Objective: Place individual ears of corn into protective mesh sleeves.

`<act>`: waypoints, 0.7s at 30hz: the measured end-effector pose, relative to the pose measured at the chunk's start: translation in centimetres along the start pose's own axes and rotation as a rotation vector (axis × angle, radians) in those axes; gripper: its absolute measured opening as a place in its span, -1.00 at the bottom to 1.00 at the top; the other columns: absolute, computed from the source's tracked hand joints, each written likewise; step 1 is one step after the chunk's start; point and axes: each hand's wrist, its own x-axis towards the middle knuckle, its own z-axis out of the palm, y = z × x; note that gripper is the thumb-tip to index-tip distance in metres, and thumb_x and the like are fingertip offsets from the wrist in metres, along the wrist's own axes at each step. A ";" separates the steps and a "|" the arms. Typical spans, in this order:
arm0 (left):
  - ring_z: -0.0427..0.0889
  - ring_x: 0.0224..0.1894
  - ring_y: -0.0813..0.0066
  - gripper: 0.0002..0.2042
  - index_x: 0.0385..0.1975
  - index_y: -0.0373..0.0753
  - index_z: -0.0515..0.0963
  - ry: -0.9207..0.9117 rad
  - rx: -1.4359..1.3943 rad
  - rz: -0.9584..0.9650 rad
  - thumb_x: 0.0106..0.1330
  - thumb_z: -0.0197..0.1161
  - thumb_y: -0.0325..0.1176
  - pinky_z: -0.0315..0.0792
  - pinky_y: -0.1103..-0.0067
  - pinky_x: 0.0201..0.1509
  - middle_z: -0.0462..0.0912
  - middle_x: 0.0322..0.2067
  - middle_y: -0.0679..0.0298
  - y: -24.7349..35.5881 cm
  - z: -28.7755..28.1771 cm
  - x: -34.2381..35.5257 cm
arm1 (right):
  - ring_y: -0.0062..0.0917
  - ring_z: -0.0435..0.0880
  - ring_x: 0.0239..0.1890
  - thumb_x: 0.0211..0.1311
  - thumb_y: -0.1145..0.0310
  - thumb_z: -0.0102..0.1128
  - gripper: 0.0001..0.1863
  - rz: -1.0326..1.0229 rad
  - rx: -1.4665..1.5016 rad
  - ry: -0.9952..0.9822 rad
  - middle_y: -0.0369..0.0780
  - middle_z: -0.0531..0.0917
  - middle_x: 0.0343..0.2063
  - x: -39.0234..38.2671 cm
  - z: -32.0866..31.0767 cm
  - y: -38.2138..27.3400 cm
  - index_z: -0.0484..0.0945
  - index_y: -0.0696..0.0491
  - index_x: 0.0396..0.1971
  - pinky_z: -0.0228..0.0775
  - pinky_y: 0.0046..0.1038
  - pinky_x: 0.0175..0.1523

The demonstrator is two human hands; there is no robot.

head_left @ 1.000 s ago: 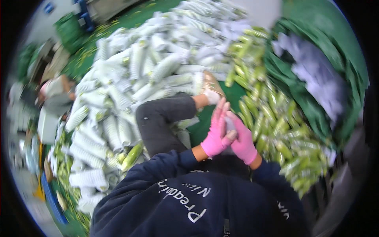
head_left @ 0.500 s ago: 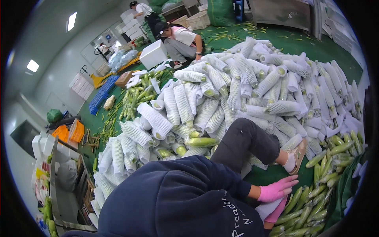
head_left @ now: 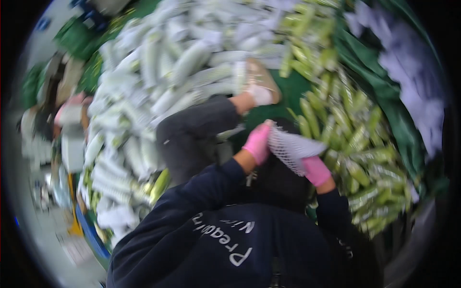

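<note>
Both my hands wear pink gloves. My left hand (head_left: 258, 142) grips one end of a white foam net sleeve (head_left: 291, 149), and my right hand (head_left: 316, 171) holds its other end; the sleeve stretches between them over my lap. Whether anything is inside the sleeve I cannot tell. Right of my hands lies a heap of bare green cobs or gourds (head_left: 350, 129). To the left spreads a big pile of the same produce wrapped in white net sleeves (head_left: 168, 72). My dark-trousered leg (head_left: 197, 129) reaches toward it, ending in a tan shoe (head_left: 261, 81).
A green sheet (head_left: 384, 81) covers the floor, with pale wrapping material (head_left: 408, 62) at the far right. Another person (head_left: 65, 113) crouches at the far left beside green crates (head_left: 81, 33). The picture is blurred.
The view has swung back from the room to my lap. My hands have risen and pulled apart, and a white net sleeve is now stretched between them.
</note>
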 end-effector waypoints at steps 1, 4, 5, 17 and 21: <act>0.56 -0.06 0.22 -0.68 -0.08 -0.28 0.43 -0.008 0.042 -0.109 0.41 -0.03 -0.15 0.38 0.29 0.15 0.58 -0.14 0.13 -0.1 0.0 0.9 | -0.27 0.44 0.11 0.15 0.29 0.09 -0.54 0.273 -0.186 -0.123 -0.08 0.50 0.02 -0.1 2.4 5.9 0.41 0.13 0.06 0.19 -0.35 0.24; 0.54 0.01 0.24 -0.66 0.06 -0.32 0.37 -0.116 0.092 -0.380 0.39 -0.01 -0.27 0.40 0.33 0.15 0.55 -0.04 0.12 -3.1 0.6 3.7 | -0.33 0.60 -0.28 0.27 0.26 -0.01 -0.77 0.376 0.665 0.596 -0.17 0.63 -0.35 2.0 -0.4 10.0 0.56 0.07 -0.33 0.44 -0.42 -0.08; 0.54 0.03 0.25 -0.66 0.08 -0.33 0.36 -0.118 0.155 -0.394 0.39 -0.01 -0.31 0.40 0.34 0.15 0.54 -0.02 0.12 -4.4 0.6 5.1 | -0.32 0.61 -0.22 0.34 0.24 -0.05 -0.73 0.419 1.412 0.870 -0.20 0.65 -0.29 4.0 -1.6 10.2 0.57 0.09 -0.28 0.45 -0.40 -0.07; 0.54 -0.03 0.27 -0.67 0.00 -0.32 0.39 0.031 0.218 -0.265 0.22 0.09 -0.45 0.44 0.34 0.06 0.54 -0.08 0.16 -3.7 2.5 8.8 | -0.13 0.57 -0.06 0.04 -0.08 0.09 -0.48 0.668 -0.477 0.177 -0.03 0.60 -0.12 9.9 -3.0 11.8 0.57 0.02 -0.14 0.42 -0.25 0.00; 0.61 -0.20 0.32 -0.61 0.04 -0.37 0.34 0.035 0.928 0.299 0.17 0.13 -0.53 0.49 0.43 0.00 0.57 -0.17 0.18 -1.6 -0.8 5.5 | -0.28 0.62 -0.16 -0.18 0.29 0.35 -0.43 0.351 -0.072 0.562 -0.08 0.63 -0.25 7.8 -4.8 -2.3 0.42 0.12 -0.08 0.44 -0.41 -0.04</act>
